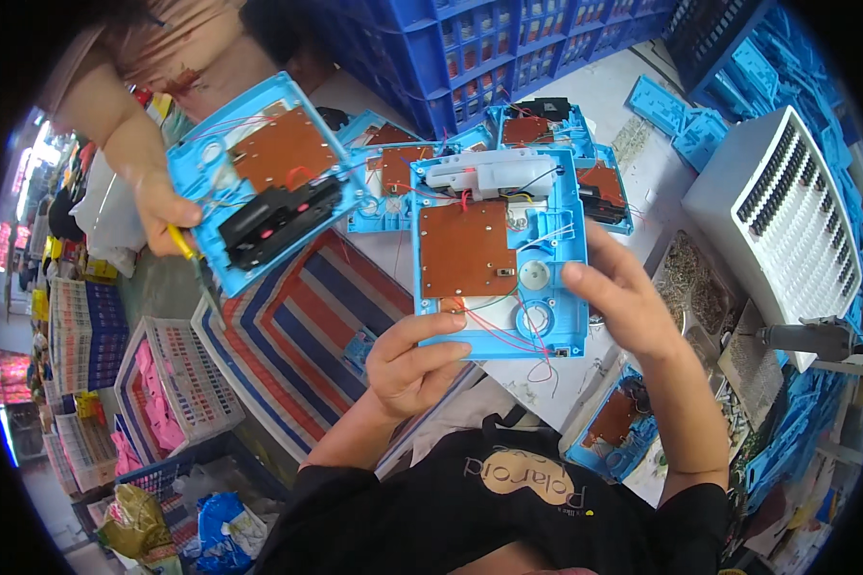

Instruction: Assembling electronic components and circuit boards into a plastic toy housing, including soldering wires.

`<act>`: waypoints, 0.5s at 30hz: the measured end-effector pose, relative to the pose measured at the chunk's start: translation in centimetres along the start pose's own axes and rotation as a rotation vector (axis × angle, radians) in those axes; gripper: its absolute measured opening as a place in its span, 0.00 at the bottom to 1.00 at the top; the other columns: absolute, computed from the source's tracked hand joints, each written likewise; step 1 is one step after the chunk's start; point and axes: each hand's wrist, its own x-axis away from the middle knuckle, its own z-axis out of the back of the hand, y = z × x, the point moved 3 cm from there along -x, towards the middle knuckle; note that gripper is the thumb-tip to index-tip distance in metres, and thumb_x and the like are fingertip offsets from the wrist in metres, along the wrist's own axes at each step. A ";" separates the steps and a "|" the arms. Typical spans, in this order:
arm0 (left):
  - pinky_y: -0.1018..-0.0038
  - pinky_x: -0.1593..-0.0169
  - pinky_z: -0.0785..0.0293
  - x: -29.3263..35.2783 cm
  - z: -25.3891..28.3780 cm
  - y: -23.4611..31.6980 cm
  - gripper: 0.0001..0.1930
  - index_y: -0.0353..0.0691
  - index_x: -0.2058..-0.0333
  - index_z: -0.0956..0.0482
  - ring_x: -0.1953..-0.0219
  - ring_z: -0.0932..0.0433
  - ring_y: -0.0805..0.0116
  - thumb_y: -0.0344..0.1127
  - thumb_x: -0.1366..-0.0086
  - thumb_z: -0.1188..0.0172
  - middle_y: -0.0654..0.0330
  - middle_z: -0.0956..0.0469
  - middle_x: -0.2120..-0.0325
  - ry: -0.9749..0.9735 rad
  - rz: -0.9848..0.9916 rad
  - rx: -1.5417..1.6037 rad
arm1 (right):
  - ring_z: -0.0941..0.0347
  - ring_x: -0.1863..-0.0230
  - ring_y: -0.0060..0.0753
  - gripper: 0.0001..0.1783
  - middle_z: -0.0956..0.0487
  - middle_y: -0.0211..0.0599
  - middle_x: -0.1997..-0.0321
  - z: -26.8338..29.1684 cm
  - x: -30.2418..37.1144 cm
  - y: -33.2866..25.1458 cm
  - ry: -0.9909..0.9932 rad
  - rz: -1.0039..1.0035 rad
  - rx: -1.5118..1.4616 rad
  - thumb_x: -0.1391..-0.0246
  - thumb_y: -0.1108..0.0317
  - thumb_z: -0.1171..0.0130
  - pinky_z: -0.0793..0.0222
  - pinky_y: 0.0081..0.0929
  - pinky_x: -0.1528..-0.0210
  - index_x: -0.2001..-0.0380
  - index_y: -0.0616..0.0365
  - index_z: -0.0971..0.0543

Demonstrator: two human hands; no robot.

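Note:
A light-blue plastic housing (577, 331) is held up in front of me, its open side facing me. Inside sit a brown circuit board (465, 251), a whitish motor-like cylinder (497, 173) and loose thin wires. My left hand (414, 366) grips the lower left corner, thumb on top. On the right edge, my right hand (631, 295) has its thumb over the rim and its other fingers behind, partly hidden. At left, another person's hand (158, 206) holds a similar blue housing (190, 158) with a black part inside, along with a yellow-handled tool (182, 242).
Several more blue housings (547, 134) lie on the white table behind mine, and one (612, 431) is near my right elbow. A blue crate (441, 57) stands at the back. On the right are a white rack (786, 220) and a dark-handled tool (813, 337). Striped cloth (307, 335) lies left.

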 end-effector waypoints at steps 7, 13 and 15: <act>0.73 0.63 0.28 -3.5 1.1 2.6 0.24 0.37 0.46 0.19 0.66 0.25 0.67 0.37 0.41 0.28 0.54 0.26 0.59 -0.024 0.137 -0.218 | 0.23 0.53 0.21 0.24 0.19 0.35 0.51 -1.3 -0.9 -0.5 0.030 -0.003 0.046 0.39 0.70 0.39 0.24 0.22 0.51 0.41 0.65 0.27; 0.70 0.70 0.27 -9.6 -1.1 2.7 0.24 0.35 0.48 0.19 0.71 0.24 0.63 0.43 0.39 0.30 0.59 0.27 0.69 -0.015 0.077 -0.320 | 0.22 0.53 0.22 0.24 0.18 0.35 0.52 -1.6 -1.1 -2.5 0.039 0.080 0.215 0.38 0.70 0.40 0.26 0.24 0.49 0.41 0.67 0.27; 0.69 0.71 0.24 -10.5 -1.8 1.3 0.22 0.34 0.52 0.18 0.72 0.22 0.64 0.45 0.37 0.31 0.59 0.28 0.68 -0.012 0.077 -0.372 | 0.22 0.53 0.22 0.23 0.18 0.35 0.52 -1.8 -1.0 -2.8 0.048 0.103 0.269 0.38 0.70 0.40 0.26 0.24 0.49 0.42 0.67 0.27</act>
